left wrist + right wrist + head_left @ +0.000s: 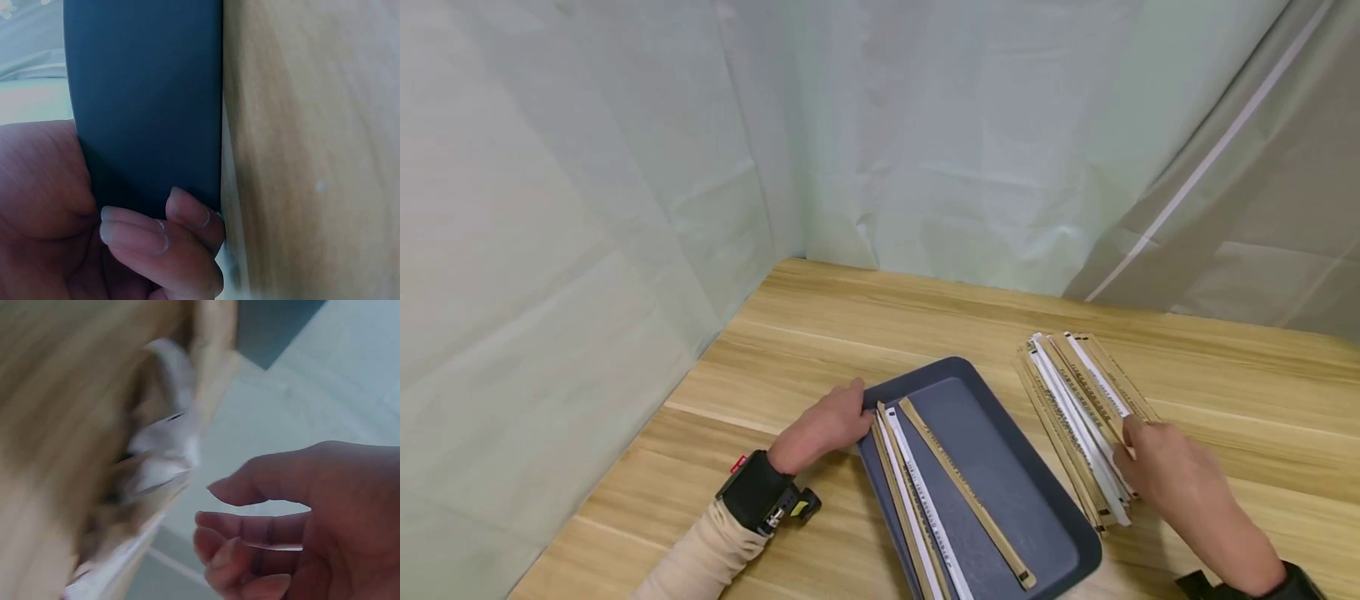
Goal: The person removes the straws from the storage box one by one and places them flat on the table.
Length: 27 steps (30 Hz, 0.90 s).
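My left hand (831, 417) grips the far left corner of a dark grey rectangular tray (917, 377). In the left wrist view its fingers curl against the tray's outer wall (144, 106). Several long, narrow strips with dark print, like chopstick sleeves, lie in the tray; a white strip (928, 504) is among those along the left side, and one brown strip (966, 492) lies apart, slanting across the middle. My right hand (1172, 467) is at the near right side of a pile of similar strips (1067, 408). In the right wrist view thumb and fingertips stand apart, with nothing between them.
The wood-grain table (850, 317) carries the tray and, right of it, the pile. Pale sheeting (925, 150) hangs along the back and left edges. A darker fold of sheeting (1247, 217) is at the back right.
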### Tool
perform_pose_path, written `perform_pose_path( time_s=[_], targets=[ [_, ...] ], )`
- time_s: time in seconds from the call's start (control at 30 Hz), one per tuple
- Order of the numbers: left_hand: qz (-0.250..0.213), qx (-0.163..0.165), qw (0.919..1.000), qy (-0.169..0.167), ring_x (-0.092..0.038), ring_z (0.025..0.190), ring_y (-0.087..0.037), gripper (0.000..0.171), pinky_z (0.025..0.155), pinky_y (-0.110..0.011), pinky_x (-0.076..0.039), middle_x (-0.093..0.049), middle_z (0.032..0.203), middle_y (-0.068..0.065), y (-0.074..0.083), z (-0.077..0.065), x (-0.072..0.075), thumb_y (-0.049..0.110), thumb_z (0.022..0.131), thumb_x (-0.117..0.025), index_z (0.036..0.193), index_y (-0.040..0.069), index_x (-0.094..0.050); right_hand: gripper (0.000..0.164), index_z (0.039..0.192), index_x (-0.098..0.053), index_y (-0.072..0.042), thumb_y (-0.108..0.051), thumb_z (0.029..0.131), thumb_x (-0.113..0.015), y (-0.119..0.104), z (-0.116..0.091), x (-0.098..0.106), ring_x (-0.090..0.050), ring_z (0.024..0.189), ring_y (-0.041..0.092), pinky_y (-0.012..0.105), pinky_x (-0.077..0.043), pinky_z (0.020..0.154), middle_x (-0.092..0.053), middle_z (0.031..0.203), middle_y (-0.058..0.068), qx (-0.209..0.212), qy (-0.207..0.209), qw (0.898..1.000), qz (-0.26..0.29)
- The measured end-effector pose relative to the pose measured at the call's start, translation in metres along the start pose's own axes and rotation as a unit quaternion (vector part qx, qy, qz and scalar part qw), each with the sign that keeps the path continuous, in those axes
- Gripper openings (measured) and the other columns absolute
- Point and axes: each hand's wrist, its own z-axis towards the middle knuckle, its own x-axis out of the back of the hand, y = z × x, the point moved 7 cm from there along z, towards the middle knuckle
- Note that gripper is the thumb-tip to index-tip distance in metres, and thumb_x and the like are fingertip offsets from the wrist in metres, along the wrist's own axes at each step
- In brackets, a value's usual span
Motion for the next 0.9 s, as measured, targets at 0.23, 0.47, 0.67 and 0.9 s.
perform_pose_path(
  time_s=[0.23,0.47,0.67,0.9],
  targets=[
    [0.007,0.014,0.9999,0.005,-0.048,0.059,-0.020,0.025,0.051,-0.029,-0.036,-0.051,0.073,-0.011,-0.005,-0.004,0.006,0.008,0.092,-0.051,0.113,-0.007,-0.048,0.019,0.071,-0.054,-0.014,-0.007,0.078,-0.070,-0.072,-0.012,0.013,-0.035,0.045,0.006,0.028,-0.030,0.038,-0.043,0.054,-0.008,0.074,0.069,0.995,0.009],
    [0.002,0.007,0.9999,-0.014,-0.050,0.059,-0.020,0.027,0.050,-0.028,-0.036,-0.052,0.074,-0.011,0.004,0.005,-0.003,0.010,0.092,-0.051,0.113,-0.006,-0.048,0.026,0.067,-0.051,-0.021,-0.012,0.083,-0.070,-0.111,-0.032,0.001,-0.032,0.045,-0.001,0.021,-0.030,0.042,-0.040,0.056,-0.014,0.116,-0.012,0.990,0.072],
    [-0.008,0.011,0.9998,-0.013,-0.050,0.059,-0.020,0.027,0.050,-0.028,-0.036,-0.052,0.074,-0.011,0.004,0.007,-0.005,0.009,0.092,-0.051,0.114,-0.006,-0.048,0.032,0.068,-0.052,-0.019,-0.039,0.092,-0.063,-0.139,-0.039,-0.036,-0.044,0.045,0.009,0.028,-0.034,0.042,-0.042,0.057,-0.009,0.158,-0.131,0.975,0.087],
    [-0.005,0.006,0.9999,-0.009,-0.048,0.058,-0.019,0.024,0.050,-0.029,-0.036,-0.051,0.073,-0.011,0.002,0.004,-0.003,0.008,0.091,-0.052,0.111,-0.006,-0.048,0.029,0.072,-0.055,-0.016,-0.036,0.088,-0.068,-0.143,-0.040,-0.057,-0.047,0.046,0.013,0.032,-0.037,0.042,-0.044,0.057,-0.005,0.154,-0.203,0.964,0.080]
  ],
)
